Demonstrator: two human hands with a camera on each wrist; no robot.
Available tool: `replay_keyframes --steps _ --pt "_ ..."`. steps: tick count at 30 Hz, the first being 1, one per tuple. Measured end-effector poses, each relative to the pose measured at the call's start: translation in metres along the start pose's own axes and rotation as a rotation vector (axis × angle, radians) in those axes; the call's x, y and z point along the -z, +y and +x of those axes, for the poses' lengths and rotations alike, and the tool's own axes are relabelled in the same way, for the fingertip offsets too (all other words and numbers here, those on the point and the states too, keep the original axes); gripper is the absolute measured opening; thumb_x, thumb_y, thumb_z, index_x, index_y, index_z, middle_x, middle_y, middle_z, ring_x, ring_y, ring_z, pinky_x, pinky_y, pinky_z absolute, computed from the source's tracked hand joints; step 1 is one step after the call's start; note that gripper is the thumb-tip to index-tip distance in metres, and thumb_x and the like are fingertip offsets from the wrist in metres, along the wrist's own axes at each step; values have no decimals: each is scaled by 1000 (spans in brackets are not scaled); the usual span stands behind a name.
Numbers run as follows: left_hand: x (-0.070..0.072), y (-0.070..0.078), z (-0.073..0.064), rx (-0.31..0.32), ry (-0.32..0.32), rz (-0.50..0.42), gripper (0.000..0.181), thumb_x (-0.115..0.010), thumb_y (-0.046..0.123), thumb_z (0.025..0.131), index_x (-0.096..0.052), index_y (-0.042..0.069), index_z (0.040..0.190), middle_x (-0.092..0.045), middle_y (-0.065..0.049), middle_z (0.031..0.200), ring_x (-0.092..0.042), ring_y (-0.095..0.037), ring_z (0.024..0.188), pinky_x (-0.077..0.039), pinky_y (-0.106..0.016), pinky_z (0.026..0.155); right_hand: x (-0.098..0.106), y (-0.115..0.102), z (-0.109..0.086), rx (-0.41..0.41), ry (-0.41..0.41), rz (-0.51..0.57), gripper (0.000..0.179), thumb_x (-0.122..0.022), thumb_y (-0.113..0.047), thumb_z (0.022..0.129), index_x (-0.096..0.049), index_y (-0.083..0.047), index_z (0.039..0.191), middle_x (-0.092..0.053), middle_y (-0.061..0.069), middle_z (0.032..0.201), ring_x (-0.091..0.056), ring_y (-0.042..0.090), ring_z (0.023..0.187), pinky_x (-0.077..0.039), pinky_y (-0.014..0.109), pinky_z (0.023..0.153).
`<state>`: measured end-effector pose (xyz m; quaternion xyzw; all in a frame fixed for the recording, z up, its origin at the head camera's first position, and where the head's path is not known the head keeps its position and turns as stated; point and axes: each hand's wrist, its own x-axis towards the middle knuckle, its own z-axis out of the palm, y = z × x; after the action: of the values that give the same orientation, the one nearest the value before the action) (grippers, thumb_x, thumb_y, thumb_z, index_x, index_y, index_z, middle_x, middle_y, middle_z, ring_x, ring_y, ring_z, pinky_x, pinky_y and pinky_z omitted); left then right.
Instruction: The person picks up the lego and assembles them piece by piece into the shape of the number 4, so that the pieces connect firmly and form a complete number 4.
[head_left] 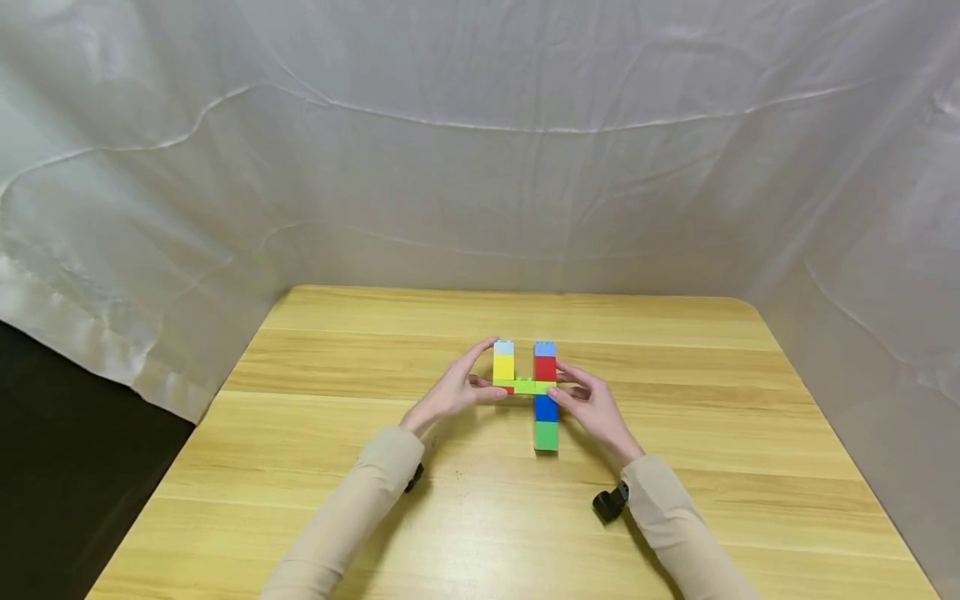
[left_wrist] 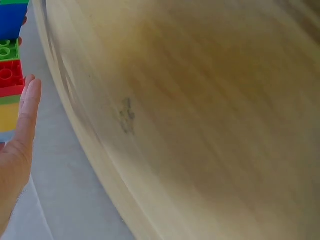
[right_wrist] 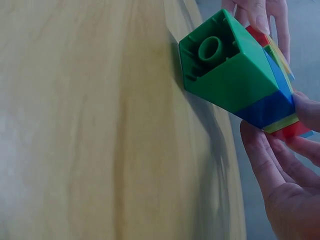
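Both hands hold one model built of toy building bricks above the table. A lime plate (head_left: pixel 524 387) bridges its two columns. The left column stacks a yellow brick (head_left: pixel 504 366) and a pale blue piece (head_left: pixel 504 347), with a small red piece (left_wrist: pixel 7 77) underneath. On the right, a red brick (head_left: pixel 545 368) with a blue top is above the plate; a blue brick (head_left: pixel 547 408) and a green brick (head_left: pixel 547 436) are below. My left hand (head_left: pixel 452 392) grips the left column between thumb and fingers. My right hand (head_left: pixel 598 410) pinches the right column near the plate.
The wooden table (head_left: pixel 480 533) lies beneath both forearms. A pale fabric sheet (head_left: pixel 480 200) hangs behind the table and along its sides. Dark floor (head_left: pixel 67 467) shows at the left. A black wrist camera (head_left: pixel 611 503) sits below the right wrist.
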<state>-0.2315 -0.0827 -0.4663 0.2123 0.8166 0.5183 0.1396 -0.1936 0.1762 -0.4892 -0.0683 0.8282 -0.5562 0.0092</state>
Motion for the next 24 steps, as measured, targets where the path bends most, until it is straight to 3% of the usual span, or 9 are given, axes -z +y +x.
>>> replay_keyframes --steps 3,11,19,24 --pt "1 -1 2 -2 -1 7 88 -76 17 91 -24 28 160 -22 -5 169 -69 -35 110 -60 -42 92 0 1 1 -4 -5 -10 54 -67 -17 98 -49 1 146 -63 26 133 -62 41 121 -50 53 106" --pt "3 -1 4 -19 -17 38 87 -76 17 91 -24 21 161 -24 -9 168 -70 -37 107 -61 -41 91 0 2 3 -9 -19 -22 54 -66 -16 98 -49 1 146 -63 27 132 -63 41 120 -51 52 106" --pt "3 -6 7 30 -38 28 88 -76 20 91 -24 20 161 -24 -9 168 -69 -36 110 -59 -42 94 0 5 5 -41 -43 -64 54 -65 -19 99 -49 2 146 -62 26 135 -65 39 118 -54 48 102" --pt "3 -8 11 50 -59 52 86 -74 21 93 -23 14 161 -28 -12 166 -66 -34 116 -57 -44 100 1 6 6 -7 -85 -117 59 -70 -18 95 -48 2 146 -63 24 134 -66 34 110 -57 42 96"
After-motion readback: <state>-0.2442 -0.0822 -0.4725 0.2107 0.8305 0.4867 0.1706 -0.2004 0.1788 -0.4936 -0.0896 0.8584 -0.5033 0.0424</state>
